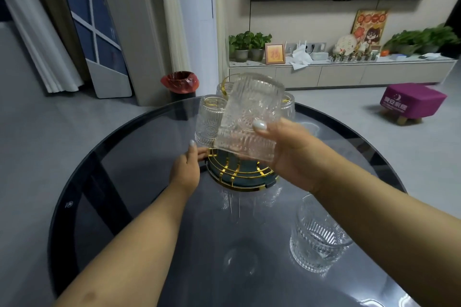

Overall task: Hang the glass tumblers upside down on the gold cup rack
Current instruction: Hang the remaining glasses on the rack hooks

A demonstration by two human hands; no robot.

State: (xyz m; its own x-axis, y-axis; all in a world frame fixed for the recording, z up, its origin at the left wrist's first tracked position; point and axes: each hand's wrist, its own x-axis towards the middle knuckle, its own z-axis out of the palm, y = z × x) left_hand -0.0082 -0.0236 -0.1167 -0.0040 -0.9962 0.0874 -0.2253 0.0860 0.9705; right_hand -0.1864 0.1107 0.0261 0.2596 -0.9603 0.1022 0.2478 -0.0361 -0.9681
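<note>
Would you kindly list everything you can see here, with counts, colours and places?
Held tumbler: one, clear, inverted above the rack.
Hung tumblers: at least three, clear, on the rack.
Loose tumbler: one, clear, upright, near right of table.
Cup rack: one, gold on a dark base, table centre.
Table: one, dark glass, round.
Bin: one, red liner, floor beyond.
Stool: one, purple, right.
Potted plants: several, green, on the shelf.
Left hand: at the rack's edge.
Right hand: gripping the held tumbler.

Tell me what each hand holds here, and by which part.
The right hand grips an inverted ribbed glass tumbler around its side near the rim. The left hand rests at the gold wire cup rack base edge.
</note>
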